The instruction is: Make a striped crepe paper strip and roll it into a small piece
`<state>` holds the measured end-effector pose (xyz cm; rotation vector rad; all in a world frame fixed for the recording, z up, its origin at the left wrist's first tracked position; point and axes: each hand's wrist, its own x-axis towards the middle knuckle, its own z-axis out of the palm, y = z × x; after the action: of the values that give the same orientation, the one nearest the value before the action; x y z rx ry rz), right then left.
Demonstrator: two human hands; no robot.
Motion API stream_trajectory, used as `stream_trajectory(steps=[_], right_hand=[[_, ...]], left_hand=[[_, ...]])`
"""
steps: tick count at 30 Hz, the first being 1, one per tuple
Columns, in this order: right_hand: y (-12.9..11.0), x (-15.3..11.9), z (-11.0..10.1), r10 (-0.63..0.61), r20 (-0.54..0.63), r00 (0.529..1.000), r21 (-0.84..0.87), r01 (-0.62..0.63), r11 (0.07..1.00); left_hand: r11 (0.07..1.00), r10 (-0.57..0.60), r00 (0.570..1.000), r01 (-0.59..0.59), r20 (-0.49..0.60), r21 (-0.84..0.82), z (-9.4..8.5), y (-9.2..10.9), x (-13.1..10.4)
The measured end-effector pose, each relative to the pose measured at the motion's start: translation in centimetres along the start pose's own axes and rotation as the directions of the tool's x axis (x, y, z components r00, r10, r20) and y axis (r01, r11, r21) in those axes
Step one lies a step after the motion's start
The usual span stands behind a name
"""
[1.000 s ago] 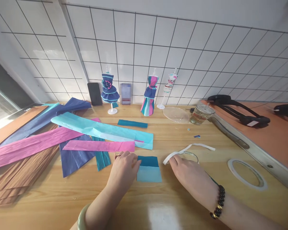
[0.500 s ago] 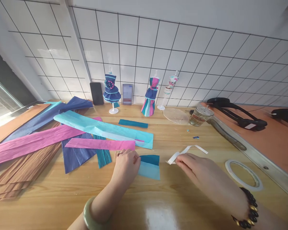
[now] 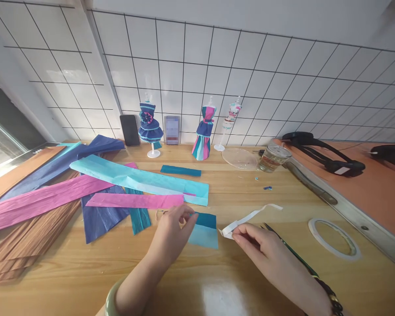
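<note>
The two-tone blue paper lies flat on the wooden table, its darker band at 12 o'clock; clock directions are taken from it. At 9 o'clock the left hand partly covers its left side, thumb and forefinger curled with their tips close together by its dark upper edge — whether they pinch it, I cannot tell. At 3 o'clock the fingers of the right hand are closed on the near end of a white strip, whose loose end trails toward 2 o'clock.

The right forearm and hand partly hide a dark slim tool, which sits between them and the tape roll, farther out at 3 o'clock. At 10 o'clock a pink strip and a light blue sheet overlap, crowding that side. A teal strip is at 11 o'clock. Beyond stand three small dress stands — blue at 11, striped at 12, patterned just past 12. A glass stands between 1 and 2.
</note>
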<state>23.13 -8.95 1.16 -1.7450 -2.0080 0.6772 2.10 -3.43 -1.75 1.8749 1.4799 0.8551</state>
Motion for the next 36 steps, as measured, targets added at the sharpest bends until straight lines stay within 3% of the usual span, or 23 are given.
stream_trajectory(steps=[4,8,12,18,36], right_hand=[[-0.6,-0.3,1.4,-0.051,-0.071,0.996,-0.008,0.051,0.999],[-1.0,-0.4,2.8,-0.100,-0.117,0.988,-0.060,0.093,0.994],[-1.4,-0.5,3.4,-0.102,-0.084,0.991,-0.093,0.094,0.991],[-1.7,-0.5,3.2,-0.085,-0.068,0.994,-0.068,0.081,0.994],[-1.1,-0.8,2.4,-0.020,-0.086,0.996,0.081,0.027,0.996]], left_hand=[[0.990,0.056,0.980,-0.030,0.191,-0.140,0.2,1.1,-0.7],[0.979,0.147,0.954,-0.103,0.260,-0.176,0.6,1.7,-1.2],[0.961,0.185,0.951,-0.122,0.249,-0.248,0.9,1.9,-1.3],[0.974,0.065,0.950,0.005,0.305,-0.225,0.6,1.7,-1.3],[0.963,0.072,0.935,0.026,0.348,-0.270,0.1,1.7,-1.2]])
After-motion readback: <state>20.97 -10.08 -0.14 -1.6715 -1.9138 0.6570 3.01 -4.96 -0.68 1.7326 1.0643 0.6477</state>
